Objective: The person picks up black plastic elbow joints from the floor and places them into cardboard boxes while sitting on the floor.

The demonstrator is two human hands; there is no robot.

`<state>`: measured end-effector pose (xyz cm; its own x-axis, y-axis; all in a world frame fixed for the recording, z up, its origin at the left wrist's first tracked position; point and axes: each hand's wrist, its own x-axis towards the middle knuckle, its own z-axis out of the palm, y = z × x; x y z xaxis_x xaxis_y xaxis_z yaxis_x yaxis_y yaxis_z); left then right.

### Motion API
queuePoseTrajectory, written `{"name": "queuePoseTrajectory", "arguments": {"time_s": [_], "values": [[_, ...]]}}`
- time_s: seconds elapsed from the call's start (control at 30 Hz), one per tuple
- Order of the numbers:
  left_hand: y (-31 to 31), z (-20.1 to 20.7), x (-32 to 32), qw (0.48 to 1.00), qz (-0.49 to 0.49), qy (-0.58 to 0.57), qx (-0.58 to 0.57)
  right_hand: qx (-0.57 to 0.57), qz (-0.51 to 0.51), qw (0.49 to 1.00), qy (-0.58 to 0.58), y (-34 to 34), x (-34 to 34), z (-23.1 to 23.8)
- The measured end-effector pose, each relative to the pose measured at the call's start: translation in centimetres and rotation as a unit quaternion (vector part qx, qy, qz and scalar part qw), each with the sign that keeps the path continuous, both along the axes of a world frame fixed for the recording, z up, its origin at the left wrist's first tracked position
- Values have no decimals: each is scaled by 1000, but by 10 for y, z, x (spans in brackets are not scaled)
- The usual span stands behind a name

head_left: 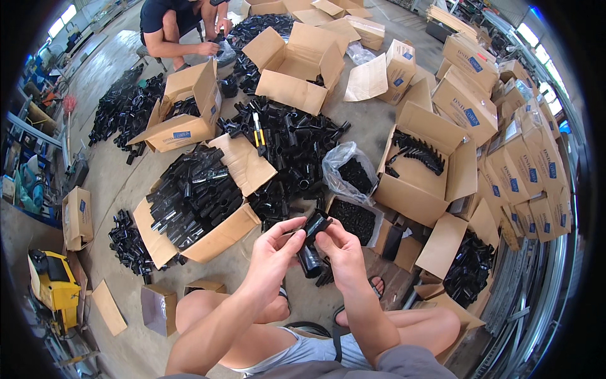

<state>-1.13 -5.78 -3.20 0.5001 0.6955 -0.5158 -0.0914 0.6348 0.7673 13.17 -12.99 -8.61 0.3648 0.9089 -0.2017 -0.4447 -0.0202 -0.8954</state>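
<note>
A glossy black tube fitting [309, 259] with a short branch at its upper end is held in front of me, between both hands. My left hand [273, 251] pinches it from the left, thumb and fingers closed near its upper part. From the other side my right hand [344, 247] grips the upper right end, thumb bent against it. Just beyond my hands lies a heap of similar black fittings [297, 155]. To the right of the heap are a clear plastic bag [333, 165] and a lined box [380, 222], both holding small black pieces.
An open carton [247, 221] packed with black tubes stands left of my hands. At the right, another open carton [461, 174] holds a row of black parts. A yellow-handled tool [259, 134] rests on the heap. Across the floor, another person [180, 31] handles a plastic bag.
</note>
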Motion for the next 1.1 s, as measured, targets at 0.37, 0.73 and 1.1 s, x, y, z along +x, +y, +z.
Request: {"name": "queuePoseTrajectory", "arguments": {"time_s": [0.37, 0.73, 1.1], "values": [[5, -1, 7, 991, 52, -93, -78, -177, -177, 937, -243, 21, 71, -133], [5, 2, 10, 994, 103, -29, 29, -441, -33, 717, -539, -13, 112, -258], [6, -2, 12, 987, 121, 13, 108, -427, -25, 720, -547, -22, 125, -263]]}}
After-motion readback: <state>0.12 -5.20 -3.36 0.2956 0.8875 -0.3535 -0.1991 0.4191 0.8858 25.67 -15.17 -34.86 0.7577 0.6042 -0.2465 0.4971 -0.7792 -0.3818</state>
